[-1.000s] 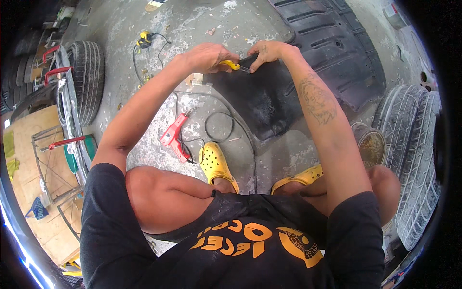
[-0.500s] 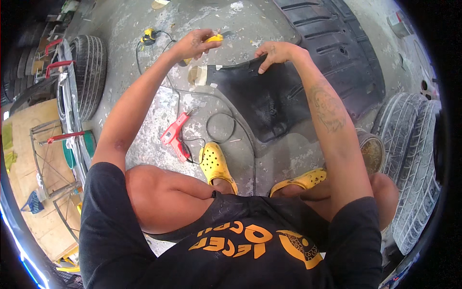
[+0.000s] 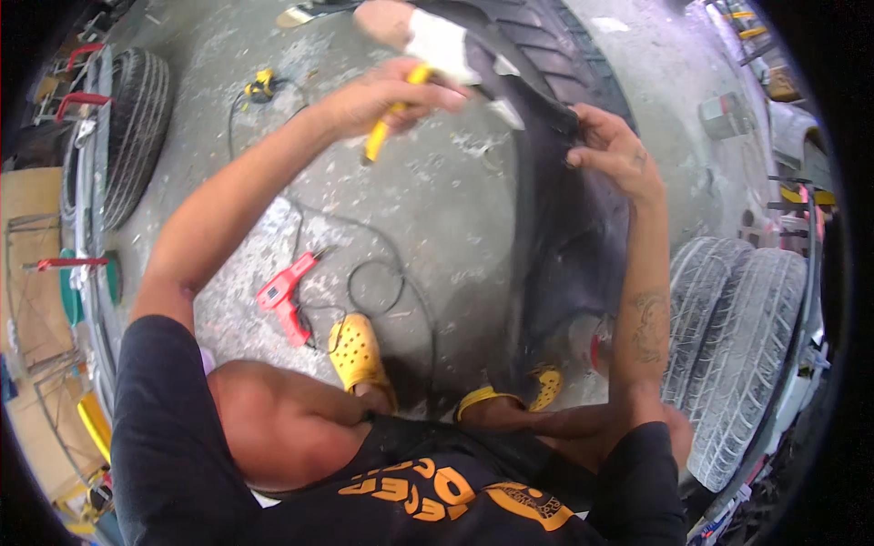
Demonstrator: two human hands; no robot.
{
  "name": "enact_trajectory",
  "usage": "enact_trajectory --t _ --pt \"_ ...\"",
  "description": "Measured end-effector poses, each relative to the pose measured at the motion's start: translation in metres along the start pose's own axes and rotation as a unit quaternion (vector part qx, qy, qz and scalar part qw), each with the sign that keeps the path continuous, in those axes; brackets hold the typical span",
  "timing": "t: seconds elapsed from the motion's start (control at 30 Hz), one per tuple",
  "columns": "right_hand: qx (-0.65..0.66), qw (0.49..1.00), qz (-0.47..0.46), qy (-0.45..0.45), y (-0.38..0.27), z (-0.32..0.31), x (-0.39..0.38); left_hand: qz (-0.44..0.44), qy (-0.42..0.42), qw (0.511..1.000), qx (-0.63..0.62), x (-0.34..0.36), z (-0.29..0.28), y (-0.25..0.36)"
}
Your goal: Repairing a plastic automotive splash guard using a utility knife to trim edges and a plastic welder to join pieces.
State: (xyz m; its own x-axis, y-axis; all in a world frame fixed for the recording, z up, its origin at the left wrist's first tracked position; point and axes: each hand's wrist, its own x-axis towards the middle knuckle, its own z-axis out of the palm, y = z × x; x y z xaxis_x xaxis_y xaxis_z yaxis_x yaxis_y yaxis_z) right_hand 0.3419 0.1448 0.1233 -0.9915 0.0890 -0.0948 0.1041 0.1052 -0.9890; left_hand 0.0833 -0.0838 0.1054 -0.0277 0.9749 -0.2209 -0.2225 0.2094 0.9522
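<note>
My left hand (image 3: 405, 96) is closed on a yellow utility knife (image 3: 378, 139), held above the concrete floor with its handle pointing down and left. Close to it, blurred, white patches or pieces (image 3: 435, 44) sit on the upper end of a black sheet part (image 3: 564, 246). My right hand (image 3: 605, 150) grips that part's edge, thumb on the near face, and the part stands raised at a steep angle, reaching down toward my right foot. A red plastic tool (image 3: 287, 296) with a pointed metal tip and a cord lies on the floor ahead of my left foot.
Tires stand at left (image 3: 127, 136) and right (image 3: 728, 355), beside metal frames with red handles (image 3: 77, 264) and plywood (image 3: 27, 337) on the left. A yellow tool (image 3: 258, 88) with a cord lies farther ahead, and a grey container (image 3: 722, 116) sits at upper right.
The black part has been lifted and swung more upright, my right hand moving right with it. My left hand, still holding the knife, has shifted right since half a second ago; the view has shifted too.
</note>
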Motion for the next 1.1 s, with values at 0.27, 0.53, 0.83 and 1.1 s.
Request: enact_trajectory --t 0.27,0.53,0.83,1.1 --pt "0.091 0.98 -0.171 -0.038 -0.082 -0.009 -0.002 0.259 -0.135 0.956 0.016 0.072 0.091 0.101" --pt "-0.057 0.94 0.049 0.333 -0.184 -0.04 -0.135 0.35 0.003 0.928 -0.132 0.094 0.142 0.111" --pt "-0.176 0.882 0.004 0.437 -0.202 0.117 -0.123 0.336 0.019 0.927 -0.167 0.104 0.174 0.113" --pt "-0.253 0.772 -0.126 0.57 -0.182 0.152 -0.097 0.359 0.067 0.922 -0.129 0.097 0.188 0.104"
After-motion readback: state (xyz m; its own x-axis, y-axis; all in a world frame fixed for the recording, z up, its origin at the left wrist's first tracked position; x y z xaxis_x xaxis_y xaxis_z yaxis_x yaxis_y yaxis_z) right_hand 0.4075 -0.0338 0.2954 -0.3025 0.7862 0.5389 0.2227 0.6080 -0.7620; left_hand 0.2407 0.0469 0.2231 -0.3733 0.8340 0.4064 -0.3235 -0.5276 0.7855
